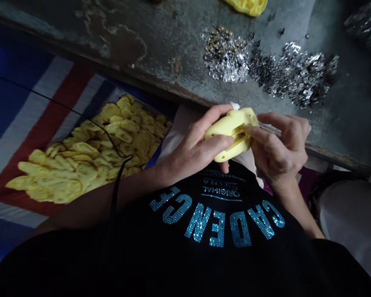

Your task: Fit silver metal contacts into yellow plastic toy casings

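A yellow plastic shell (228,126) with small holes and a long recess is held in front of my chest. My left hand (200,142) grips it from the left, thumb laid along the recess and fingers around the far side; one fingertip wears a white covering. At the shell's right end, my right hand (278,142) has thumb and forefinger pinched at the recess. Whatever small piece sits between those fingertips is too hidden to make out.
On the worn grey table (167,45) lie a pile of small metal clips (228,53) and a second metal pile (299,74). Another yellow part (249,5) is at the top edge. Many yellow shells (95,152) heap on a striped sheet (49,111) at left. A dark cord (89,117) crosses there.
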The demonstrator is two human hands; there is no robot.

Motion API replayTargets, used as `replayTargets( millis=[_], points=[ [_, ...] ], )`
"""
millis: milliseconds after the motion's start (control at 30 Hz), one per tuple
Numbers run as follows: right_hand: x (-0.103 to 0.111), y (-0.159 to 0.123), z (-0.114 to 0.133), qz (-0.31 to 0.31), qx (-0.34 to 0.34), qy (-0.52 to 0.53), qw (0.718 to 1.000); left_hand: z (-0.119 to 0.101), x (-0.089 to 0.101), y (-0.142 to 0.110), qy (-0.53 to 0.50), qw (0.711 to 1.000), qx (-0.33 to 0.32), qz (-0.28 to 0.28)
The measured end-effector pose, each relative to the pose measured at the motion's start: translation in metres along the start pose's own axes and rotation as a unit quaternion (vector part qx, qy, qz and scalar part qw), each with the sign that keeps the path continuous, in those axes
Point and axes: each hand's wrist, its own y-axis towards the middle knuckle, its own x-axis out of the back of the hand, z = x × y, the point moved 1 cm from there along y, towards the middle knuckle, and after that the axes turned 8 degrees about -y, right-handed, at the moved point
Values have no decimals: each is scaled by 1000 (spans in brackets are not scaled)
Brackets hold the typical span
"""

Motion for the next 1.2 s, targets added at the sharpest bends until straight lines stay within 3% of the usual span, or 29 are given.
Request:
replayTargets(
  millis=[500,633,800,1000,1200],
  points=[
    [-8,-8,-4,-53,50,-5,997,-7,-2,-8,56,998,-12,3],
    [1,-4,-2,-7,25,43,999,-7,-1,-9,63,998,-20,-2],
    [12,13,3,19,-122,181,976,-8,-3,-12,89,995,-36,-2],
    [8,18,1,30,-138,192,971,-9,-4,-15,104,994,-35,1],
    [-4,18,-19,174,-158,299,925,-8,-4,-18,227,971,-80,6]
  ],
)
